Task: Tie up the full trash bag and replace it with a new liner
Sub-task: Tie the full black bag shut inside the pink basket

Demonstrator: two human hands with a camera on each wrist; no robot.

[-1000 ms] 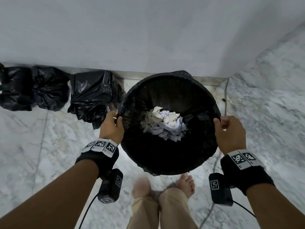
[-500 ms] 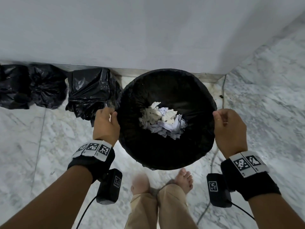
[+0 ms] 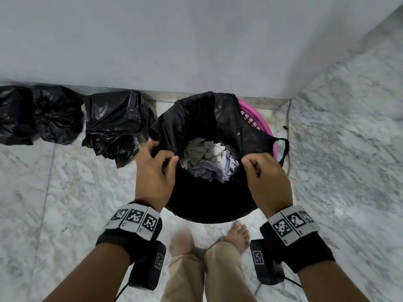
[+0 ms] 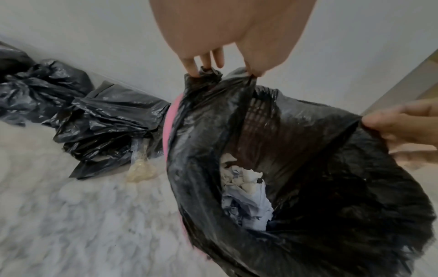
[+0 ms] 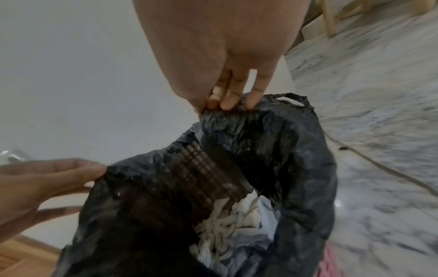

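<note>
A black trash bag (image 3: 202,118) full of crumpled white and pale blue paper (image 3: 209,162) sits in a pink mesh bin (image 3: 255,118). Its rim is pulled off the bin's far and side edges, baring pink plastic. My left hand (image 3: 161,160) pinches the bag's left edge (image 4: 206,73). My right hand (image 3: 253,164) pinches the right edge (image 5: 227,110), beside a loose handle loop (image 3: 283,147). The bag's mouth (image 4: 272,168) hangs open between both hands, the bin's mesh showing through the plastic (image 5: 208,172).
Three tied black bags (image 3: 113,123) (image 3: 54,114) (image 3: 13,114) lie along the wall base at left. A small clear bag (image 4: 140,168) lies on the marble floor beside the bin. A cord (image 3: 289,118) runs down the wall corner at right. My bare feet (image 3: 237,236) stand just below the bin.
Both hands have lifted the bag's rim off the bin and drawn it inward toward the middle. The pink bin now shows at the far right.
</note>
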